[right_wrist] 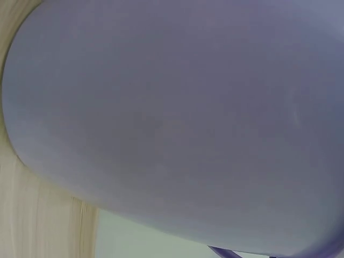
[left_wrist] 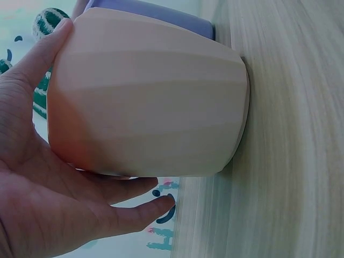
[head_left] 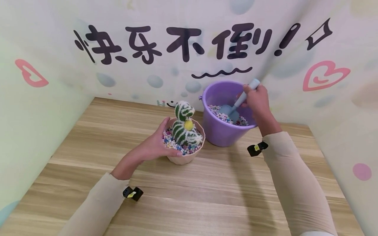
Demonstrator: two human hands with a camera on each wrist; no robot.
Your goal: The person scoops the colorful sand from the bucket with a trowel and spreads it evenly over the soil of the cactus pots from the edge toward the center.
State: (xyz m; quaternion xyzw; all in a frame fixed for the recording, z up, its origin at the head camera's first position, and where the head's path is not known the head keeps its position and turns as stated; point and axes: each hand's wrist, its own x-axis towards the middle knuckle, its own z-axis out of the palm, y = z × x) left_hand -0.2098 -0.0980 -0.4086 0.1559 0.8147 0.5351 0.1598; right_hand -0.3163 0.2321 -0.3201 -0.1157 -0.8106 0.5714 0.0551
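My left hand [head_left: 152,146] holds a pale peach flower pot [head_left: 182,160] by its left side, with the thumb over the near rim. In the left wrist view the pot's faceted wall [left_wrist: 156,102] stands on the table, and the fingers stretch along its side. A green and white fuzzy toy cactus [head_left: 178,132] with a yellow flower stands in colourful pebbles [head_left: 169,141] in the pot. My right hand [head_left: 259,100] grips the handle of a light blue toy shovel [head_left: 241,99]. The shovel's blade dips into pebbles [head_left: 217,113] inside a purple bucket [head_left: 220,136].
The bucket's outer wall [right_wrist: 172,118] fills most of the right wrist view. Bucket and pot stand side by side on a wood-grain table [head_left: 192,196]. A printed cloth backdrop [head_left: 165,68] with dark lettering rises behind them, and pale walls flank the table.
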